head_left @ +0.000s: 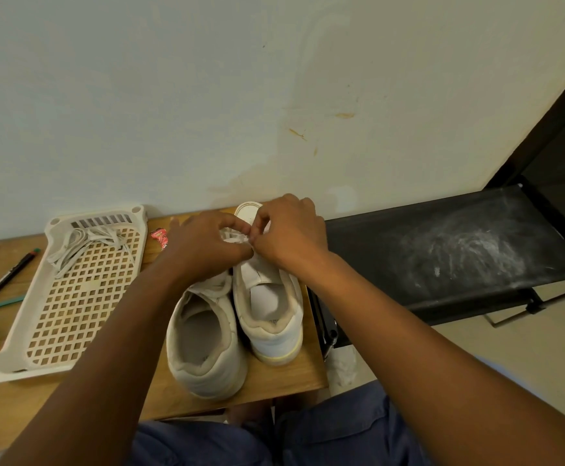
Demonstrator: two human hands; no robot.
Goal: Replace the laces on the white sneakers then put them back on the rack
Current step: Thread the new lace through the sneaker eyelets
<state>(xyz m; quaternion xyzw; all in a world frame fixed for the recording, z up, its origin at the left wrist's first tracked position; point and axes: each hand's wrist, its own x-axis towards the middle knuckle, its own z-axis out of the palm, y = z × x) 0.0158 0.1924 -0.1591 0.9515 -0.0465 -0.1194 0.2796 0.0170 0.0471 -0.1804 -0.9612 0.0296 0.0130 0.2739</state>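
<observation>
Sneakers (237, 317) side by side, toes toward wall (207, 95)

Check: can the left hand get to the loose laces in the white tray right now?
Probably yes. The laces lie uncovered in the tray, just left of the left hand, nothing between. But its grip is pinching the sneaker's lace, so it must release first.

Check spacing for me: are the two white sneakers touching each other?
Touching: the head view shows the left sneaker pressed against the right sneaker.

Matt white leather-look sneakers (240, 317) on a smooth wooden table (5, 408); perforated plastic tray (15, 331).
</observation>
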